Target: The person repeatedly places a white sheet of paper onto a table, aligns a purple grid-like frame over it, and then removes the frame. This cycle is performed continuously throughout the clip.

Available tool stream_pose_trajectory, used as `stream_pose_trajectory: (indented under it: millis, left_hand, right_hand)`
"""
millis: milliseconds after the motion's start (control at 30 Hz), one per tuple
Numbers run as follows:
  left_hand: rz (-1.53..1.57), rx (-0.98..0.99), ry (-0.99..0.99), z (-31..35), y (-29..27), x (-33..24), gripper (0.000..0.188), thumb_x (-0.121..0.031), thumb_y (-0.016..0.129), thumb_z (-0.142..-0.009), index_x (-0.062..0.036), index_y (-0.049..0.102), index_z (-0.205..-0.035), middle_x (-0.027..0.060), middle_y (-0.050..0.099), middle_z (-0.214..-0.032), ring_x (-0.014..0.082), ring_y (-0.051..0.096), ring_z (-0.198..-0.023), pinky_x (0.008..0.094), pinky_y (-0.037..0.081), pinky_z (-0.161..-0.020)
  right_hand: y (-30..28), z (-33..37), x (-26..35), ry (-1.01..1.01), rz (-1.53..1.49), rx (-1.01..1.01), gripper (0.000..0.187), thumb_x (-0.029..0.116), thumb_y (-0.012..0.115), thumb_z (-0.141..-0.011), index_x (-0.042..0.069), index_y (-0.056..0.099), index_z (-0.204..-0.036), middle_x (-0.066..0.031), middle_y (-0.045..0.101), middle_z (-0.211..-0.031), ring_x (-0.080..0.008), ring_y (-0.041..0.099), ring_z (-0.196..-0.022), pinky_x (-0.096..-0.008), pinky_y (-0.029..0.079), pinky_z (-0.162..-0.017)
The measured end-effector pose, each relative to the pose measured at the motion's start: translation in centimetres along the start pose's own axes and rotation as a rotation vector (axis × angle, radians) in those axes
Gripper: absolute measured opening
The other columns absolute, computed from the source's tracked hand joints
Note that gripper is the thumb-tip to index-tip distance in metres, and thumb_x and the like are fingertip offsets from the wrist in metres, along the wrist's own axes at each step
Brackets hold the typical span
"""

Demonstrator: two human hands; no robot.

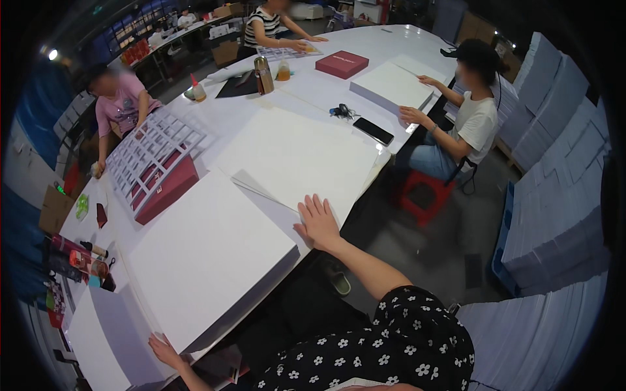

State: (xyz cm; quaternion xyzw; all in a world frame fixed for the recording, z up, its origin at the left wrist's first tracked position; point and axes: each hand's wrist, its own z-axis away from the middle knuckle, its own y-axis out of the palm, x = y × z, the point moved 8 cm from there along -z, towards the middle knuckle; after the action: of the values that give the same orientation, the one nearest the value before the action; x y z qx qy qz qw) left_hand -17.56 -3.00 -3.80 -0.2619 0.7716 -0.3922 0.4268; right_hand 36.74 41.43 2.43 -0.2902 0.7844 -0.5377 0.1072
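Observation:
A thick white stack (215,247), seemingly of large sheets or boards, lies in front of me on the table. Beyond it, thin white sheets (293,156) are spread out, with a few edges slightly fanned at the near side. My right hand (319,223) rests with fingers spread on the near right part of those sheets, holding nothing. At the near left corner of the thick stack is my left hand (165,352), its fingers stretched out along the edge. Another white stack (111,345) stands just left of that hand.
A white grid frame (156,153) leans over a dark red box (171,189). Phone (373,130), flask (263,75) and glue bottle (197,88) stand or lie farther off. Co-workers sit around the table (391,39); a red stool (422,195) and tall white stacks (554,202) are at right.

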Motion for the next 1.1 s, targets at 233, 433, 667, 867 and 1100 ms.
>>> stream_pose_trajectory:
  millis: [233,433,667,867,1100]
  left_hand:
    - [0.139,-0.098,0.077,-0.3,1.5,2.1,0.038,-0.019,0.064,-0.095,-0.0044,0.057,-0.129,0.0244,0.055,-0.136,0.0411,0.051,-0.129,0.0459,0.045,-0.104]
    - [0.065,-0.099,0.075,0.4,1.3,2.2,0.036,-0.018,0.065,-0.094,-0.0026,0.059,-0.126,0.0255,0.055,-0.136,0.0419,0.050,-0.129,0.0463,0.042,-0.108]
    - [-0.317,-0.103,0.204,1.9,-0.7,-5.0,0.043,-0.024,0.067,-0.088,-0.0014,0.059,-0.124,0.0257,0.055,-0.133,0.0434,0.048,-0.129,0.0502,0.039,-0.109]
    - [-0.297,-0.116,0.119,3.0,-3.1,-7.3,0.044,-0.027,0.062,-0.091,-0.0032,0.056,-0.128,0.0237,0.051,-0.138,0.0395,0.043,-0.134,0.0498,0.034,-0.113]
    - [-0.236,-0.112,0.085,2.8,-4.6,-8.2,0.044,-0.024,0.069,-0.083,-0.0024,0.059,-0.121,0.0226,0.055,-0.133,0.0414,0.047,-0.130,0.0512,0.037,-0.108]
  right_hand:
    - [-0.2,-0.1,-0.5,0.033,0.024,0.046,0.063,0.045,0.052,-0.098,0.000,0.046,-0.142,-0.0231,0.039,-0.151,-0.0420,0.031,-0.143,-0.0573,0.023,-0.117]
    - [1.2,-0.5,-0.2,0.050,0.051,0.074,0.066,0.047,0.054,-0.096,0.002,0.045,-0.143,-0.0216,0.038,-0.153,-0.0397,0.031,-0.145,-0.0575,0.023,-0.117]
    - [1.9,0.0,-1.4,0.028,0.059,0.059,0.062,0.040,0.060,-0.093,0.004,0.047,-0.142,-0.0221,0.041,-0.152,-0.0408,0.032,-0.144,-0.0575,0.022,-0.117]
    - [1.9,-0.1,-0.9,-0.004,0.085,0.102,0.060,0.035,0.059,-0.095,0.004,0.043,-0.144,-0.0215,0.039,-0.153,-0.0397,0.029,-0.146,-0.0561,0.021,-0.118]
    - [4.2,0.5,-2.4,-0.085,0.193,0.206,0.056,0.020,0.048,-0.099,0.003,0.033,-0.151,-0.0204,0.029,-0.159,-0.0380,0.021,-0.150,-0.0557,0.019,-0.119]
